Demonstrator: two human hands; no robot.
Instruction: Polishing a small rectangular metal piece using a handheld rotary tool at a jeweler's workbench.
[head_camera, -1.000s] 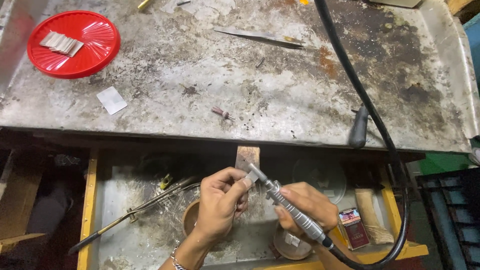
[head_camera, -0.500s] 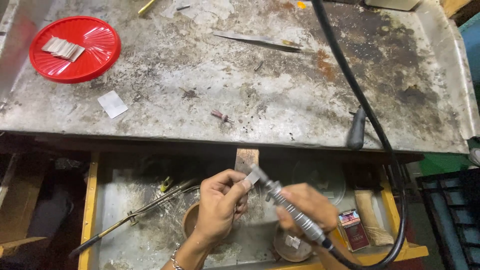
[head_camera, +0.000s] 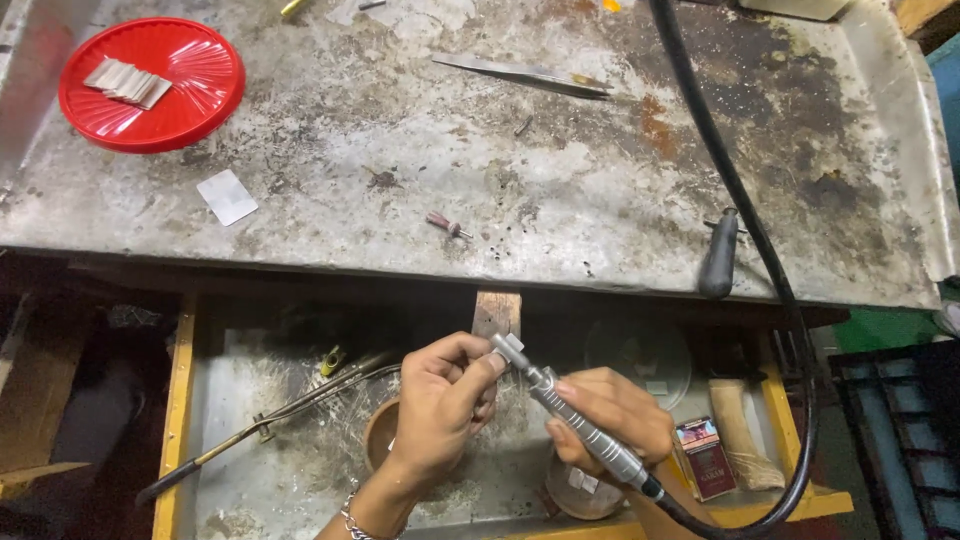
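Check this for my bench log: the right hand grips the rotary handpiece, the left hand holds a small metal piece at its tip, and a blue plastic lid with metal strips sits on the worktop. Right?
Not quite. The head view shows the plastic lid is red, not blue. The rest stands: the right hand grips the rotary handpiece, the left hand holds a small metal piece at its tip, and metal strips lie on the lid.

So the worktable (head_camera: 560, 160) sits at the back, open drawer (head_camera: 180, 400) below and in front of it. Plate (head_camera: 200, 100) with metal strips (head_camera: 127, 82) on the table's far left, tweezers (head_camera: 525, 76) up top middle, small burr (head_camera: 448, 225) near the front edge. Both hands work over the drawer: left hand (head_camera: 440, 400) left of the right hand (head_camera: 615, 420), rotary handpiece (head_camera: 580, 430) between them, torch (head_camera: 270, 425) off to the left.
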